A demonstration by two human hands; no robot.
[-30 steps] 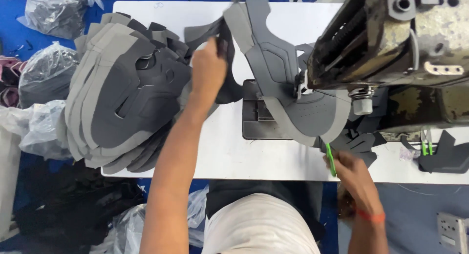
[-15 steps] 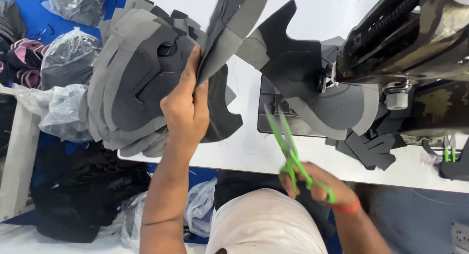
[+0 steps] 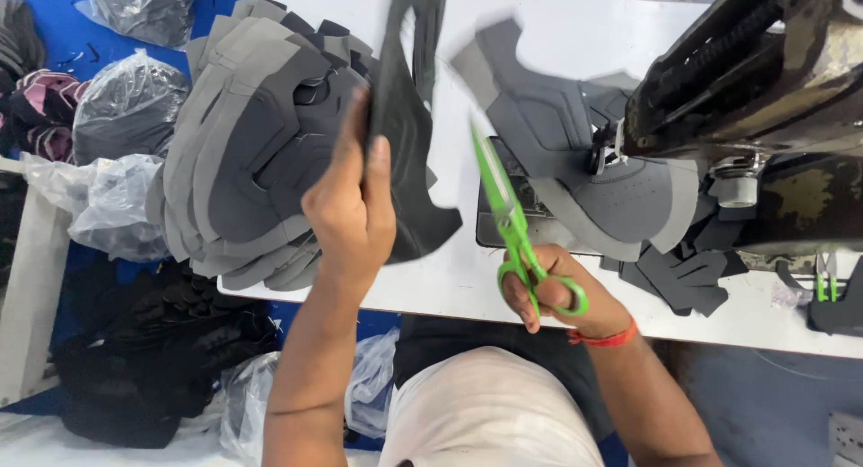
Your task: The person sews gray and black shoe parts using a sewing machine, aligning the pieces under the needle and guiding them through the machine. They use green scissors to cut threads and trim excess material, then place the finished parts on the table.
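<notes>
Dark piece (image 3: pixel 409 116): I see it held up edge-on over the table (image 3: pixel 575 35), between the grey stack and the machine; its lower lobe hangs down near the table's front edge.
Handling: I judge it light, thin and floppy, likely foam-backed fabric; it will sag if held by one tip, so the firm take is at mid-edge, where the thumb sits now.
Left hand (image 3: pixel 351 206): its grip is closed on the dark piece, thumb along the near face, fingers hidden behind.
Right hand (image 3: pixel 557 292): its grip is closed through the loops of the green scissors (image 3: pixel 508 215).
Scissors: blades nearly together as far as I can tell, tips pointing up and away, just beside the dark piece but not touching it.
Grey stack (image 3: pixel 252 143): fanned shaped cut pieces on the table's left end, partly behind the left hand.
Piece under needle (image 3: pixel 575 152): grey, flat under the sewing machine (image 3: pixel 755 98) at right.
Scraps (image 3: pixel 683 274): dark offcuts by the machine base.
Bags (image 3: pixel 117 116): clear plastic, on the floor to the left.
</notes>
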